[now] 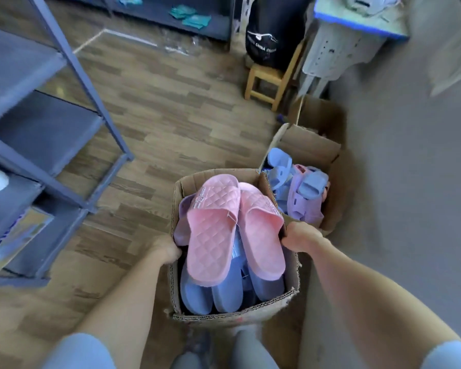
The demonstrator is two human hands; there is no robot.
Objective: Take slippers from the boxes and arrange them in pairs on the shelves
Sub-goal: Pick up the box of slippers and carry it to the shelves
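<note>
A cardboard box point(290, 278) stands on the floor in front of me, full of slippers. Two pink quilted slippers point(216, 235) lie on top, with blue slippers point(205, 291) under them and a lilac one at the left wall. My left hand point(167, 251) grips the box's left rim. My right hand point(300, 234) grips its right rim. A second box point(306, 145) behind it to the right holds blue and lilac slippers point(301, 193). A blue metal shelf unit point(51, 121) stands at the left, its near shelves mostly bare.
A third open cardboard box point(322, 115) stands against the grey wall at right. Behind it are a wooden stool point(266, 81) with a black bag point(266, 35) on it and a grey table leg. A far shelf holds teal slippers point(192, 17). Wood floor lies between.
</note>
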